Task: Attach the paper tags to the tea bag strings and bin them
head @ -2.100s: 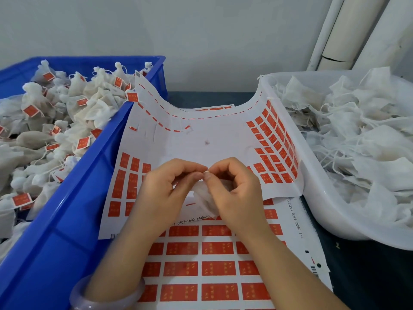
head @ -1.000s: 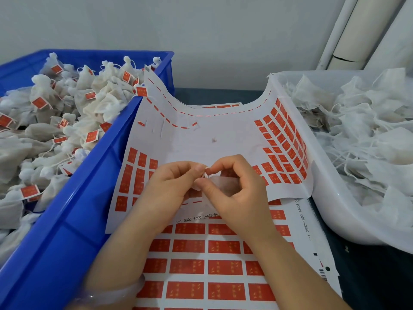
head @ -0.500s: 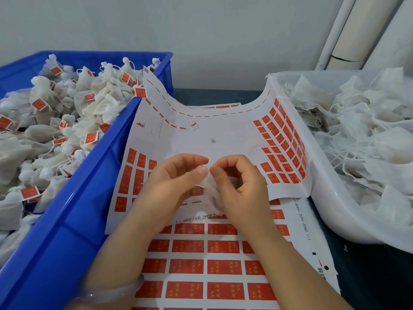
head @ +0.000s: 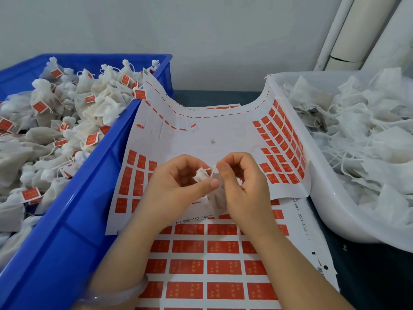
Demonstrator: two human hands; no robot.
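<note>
Between the two bins, over the curled tag sheet (head: 201, 139), both hands work on one tea bag (head: 201, 174). The left hand (head: 178, 184) has its fingers and thumb curled round the bag's gathered top. The rest of the bag hangs down between the palms, over the sheet's near edge. The right hand (head: 243, 186) pinches the string (head: 211, 170) between thumb and forefinger, its other fingers curled in; the string runs the short way from that pinch to the bag's neck.

Half a second earlier the fingertips of the two hands met and hid most of the bag. Now they have drawn slightly apart, the left hand has turned more palm-up, and the bunched top and the string show in the gap. The sheets and both containers lie where they lay before.

A second sheet (head: 223, 267), full of red tags, lies flat under the forearms. The blue bin (head: 89, 198) on the left holds a heap of tagged bags (head: 67, 121), each with a small red tag. The white tub (head: 324, 198) on the right holds a pile of untagged bags (head: 357, 142) with loose strings. A pale bracelet (head: 116, 294) sits on the left wrist.
</note>
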